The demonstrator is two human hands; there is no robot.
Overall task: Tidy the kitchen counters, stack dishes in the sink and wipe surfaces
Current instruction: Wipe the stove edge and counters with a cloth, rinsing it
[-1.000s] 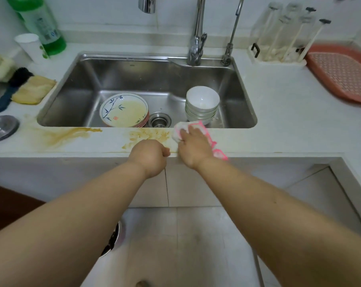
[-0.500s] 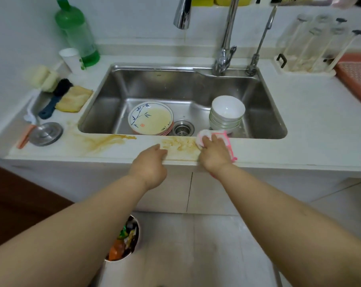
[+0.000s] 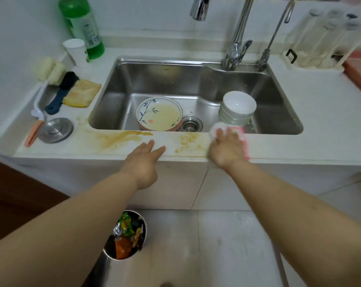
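My right hand (image 3: pixel 227 149) presses a pink and white cloth (image 3: pixel 242 134) flat on the front strip of the white counter (image 3: pixel 299 146), just right of a yellow-brown smear (image 3: pixel 188 141). A larger brown stain (image 3: pixel 117 137) lies further left. My left hand (image 3: pixel 143 160) rests at the counter's front edge with fingers stretched out, holding nothing. In the steel sink (image 3: pixel 154 83) a stack of plates with a blue bamboo pattern (image 3: pixel 159 116) sits left of the drain (image 3: pixel 191 123), and a stack of white bowls (image 3: pixel 236 107) sits to its right.
Left of the sink lie a sink plug (image 3: pixel 55 130), a dark brush (image 3: pixel 60 94), a yellow cloth (image 3: pixel 82 93), sponges (image 3: pixel 51 70), a white cup (image 3: pixel 75 50) and a green bottle (image 3: pixel 82 25). Taps (image 3: pixel 237 38) stand behind; a chopstick rack (image 3: pixel 320 48) right. A full bin (image 3: pixel 125 237) stands below.
My left hand has gone from a fist to stretched fingers at the counter edge. The view has shifted left, showing more of the left counter and the bin.
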